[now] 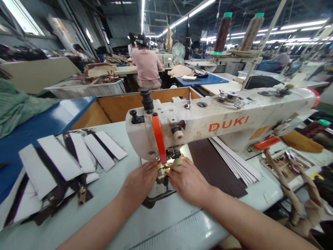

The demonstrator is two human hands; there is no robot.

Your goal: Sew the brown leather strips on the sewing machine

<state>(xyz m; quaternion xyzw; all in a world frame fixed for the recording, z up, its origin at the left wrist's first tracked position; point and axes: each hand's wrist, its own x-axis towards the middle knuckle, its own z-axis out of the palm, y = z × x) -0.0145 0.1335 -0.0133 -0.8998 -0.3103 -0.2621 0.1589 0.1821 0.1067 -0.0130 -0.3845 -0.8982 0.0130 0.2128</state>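
A white DUKI sewing machine (223, 121) stands on the pale table (109, 194). My left hand (140, 180) and my right hand (188, 180) meet under its head, at the needle area by the orange guard (159, 139). Both hands have fingers curled and pinched close together on something small at the presser foot; I cannot make out what it is. A dark piece (158, 191) lies on the machine bed beneath the hands.
White and dark brown strips with zippers (59, 166) lie fanned out at the left. A stack of dark and white sheets (229, 166) sits behind the machine. Thread cones (222, 33) stand above. A tray of small tools (288, 163) is at the right. A person in pink (147, 66) sits ahead.
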